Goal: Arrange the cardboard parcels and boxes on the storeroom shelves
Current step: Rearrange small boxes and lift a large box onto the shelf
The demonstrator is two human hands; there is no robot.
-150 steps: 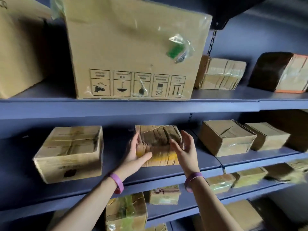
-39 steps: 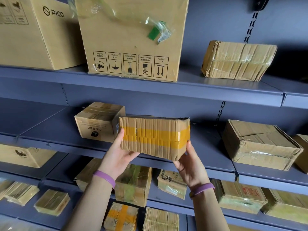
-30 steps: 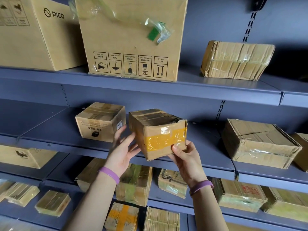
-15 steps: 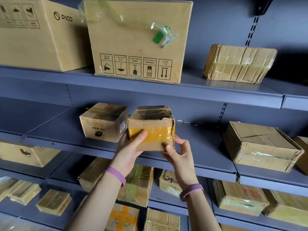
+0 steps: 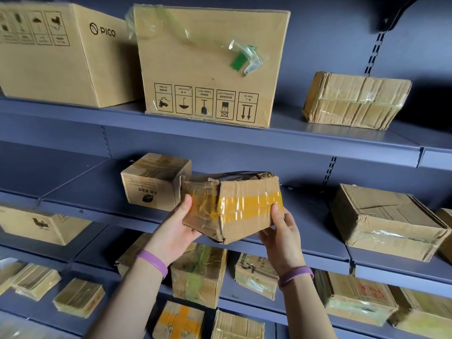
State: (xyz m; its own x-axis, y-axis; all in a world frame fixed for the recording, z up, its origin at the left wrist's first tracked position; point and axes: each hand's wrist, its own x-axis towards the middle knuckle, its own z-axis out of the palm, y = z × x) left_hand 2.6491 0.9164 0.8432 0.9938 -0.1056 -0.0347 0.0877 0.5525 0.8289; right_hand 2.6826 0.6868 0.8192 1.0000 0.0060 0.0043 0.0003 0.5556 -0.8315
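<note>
A crumpled cardboard parcel point(image 5: 241, 206) banded with yellow tape hangs in the air in front of the middle shelf point(image 5: 305, 231), one corner turned toward me. My left hand point(image 5: 177, 227) grips its left end with the thumb on the front face. My right hand point(image 5: 281, 232) holds its right end from below, thumb up on the yellow tape. A small printed box point(image 5: 151, 183) stands on the shelf just behind and to the left of the parcel.
On the top shelf stand a PICO box point(image 5: 61, 52), a large box point(image 5: 210, 67) with handling symbols and a taped parcel point(image 5: 354, 100). A flat taped box point(image 5: 386, 222) lies right on the middle shelf. Several parcels fill the lower shelves.
The parcel has turned in my hands from its narrow end facing me to a corner facing me, and it has come slightly away from the small printed box.
</note>
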